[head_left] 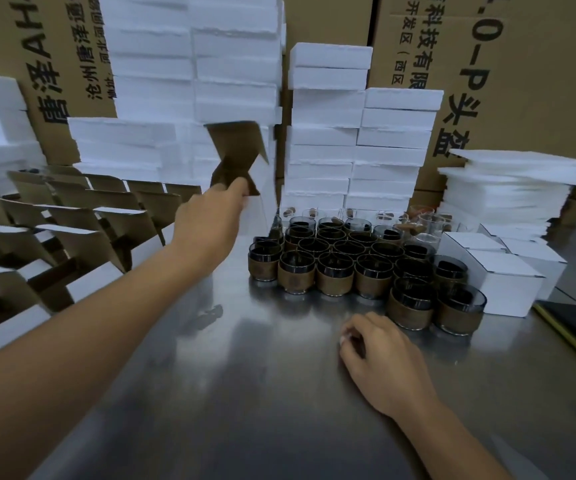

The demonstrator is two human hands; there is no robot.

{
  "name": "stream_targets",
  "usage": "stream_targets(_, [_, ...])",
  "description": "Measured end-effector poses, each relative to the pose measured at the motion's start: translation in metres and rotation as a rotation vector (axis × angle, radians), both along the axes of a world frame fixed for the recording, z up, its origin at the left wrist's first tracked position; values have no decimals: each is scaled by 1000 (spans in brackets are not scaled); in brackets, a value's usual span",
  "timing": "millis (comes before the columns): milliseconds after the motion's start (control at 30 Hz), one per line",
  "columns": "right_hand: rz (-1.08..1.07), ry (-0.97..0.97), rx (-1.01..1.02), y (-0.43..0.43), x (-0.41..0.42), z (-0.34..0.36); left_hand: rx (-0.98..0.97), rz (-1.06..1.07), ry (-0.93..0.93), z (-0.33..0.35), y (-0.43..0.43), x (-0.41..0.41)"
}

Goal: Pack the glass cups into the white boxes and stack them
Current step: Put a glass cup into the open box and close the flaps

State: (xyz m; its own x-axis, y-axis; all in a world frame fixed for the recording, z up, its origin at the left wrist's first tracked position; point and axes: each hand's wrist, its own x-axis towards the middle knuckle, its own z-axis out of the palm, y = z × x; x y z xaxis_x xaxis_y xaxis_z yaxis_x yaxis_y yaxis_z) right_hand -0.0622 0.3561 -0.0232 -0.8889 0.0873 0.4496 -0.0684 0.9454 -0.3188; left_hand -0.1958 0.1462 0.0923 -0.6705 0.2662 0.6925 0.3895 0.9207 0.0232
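Step in hand, by my guess: fetching an empty box, no cup packed into it yet. The left hand (215,216) is reaching far forward, arm stretched nearly straight, its grip pinching a flap of a white box (236,150), open and brown inside. The glass cups (348,265) are standing clustered on the counter (245,393), just right of and below that grip. The right hand (383,355) is resting near the closest cups, grip loosely curled, holding nothing. Next move is likely calling for pulling the box in, squaring it up and picking a cup. Empty boxes (89,209) are lining up left of the grip, stacked white boxes (348,133) beyond it.
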Motion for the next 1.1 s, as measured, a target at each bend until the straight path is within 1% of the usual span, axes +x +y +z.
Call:
stream_targets(67, [-10, 4, 6, 0, 2, 2, -52, -21, 80, 5, 9, 29])
stream_targets(133, [-21, 12, 19, -1, 5, 3, -116, 0, 87, 1, 20, 61])
stream_targets(233, [-59, 43, 28, -3, 10, 4, -164, 14, 26, -22, 38, 104])
stream_targets(333, [-136, 113, -28, -3, 15, 5, -187, 4, -86, -48, 51, 142])
stream_targets(367, [-160, 146, -55, -2, 16, 5, -193, -7, -86, -55, 54, 151])
stream_targets(400, [-185, 183, -86, 0, 17, 6, -193, -17, -68, -59, 56, 156])
stream_targets(500, [-299, 285, -164, 10, 17, 9, -175, -9, -137, -78, 61, 160])
stream_targets(533, [-344, 294, -175, 13, 16, 11, -176, -17, -122, -79, 61, 161])
stream_targets(600, [-424, 252, -176, 18, 14, 12, -186, -2, -75, -77, 60, 160])
stream_targets(700, [-492, 137, -150, 23, 10, 11, -71, -117, -71, -84, 59, 155])
stream_targets(800, [-472, 42, -164, 25, 8, 10, 29, -222, -38, -90, 58, 146])
stream_targets(833, [-461, 37, -180, 26, 8, 9, 60, -236, -61, -92, 57, 145])
stream_targets(900, [-449, 67, -223, 27, 6, 8, 114, -278, -78, -95, 56, 142])
stream_targets(1033, [-423, 172, -342, 29, 2, 2, 262, -509, -23, -92, 55, 148])
stream_targets(1100, [-394, 189, -423, 31, 0, -1, 257, -630, -124, -96, 54, 150])
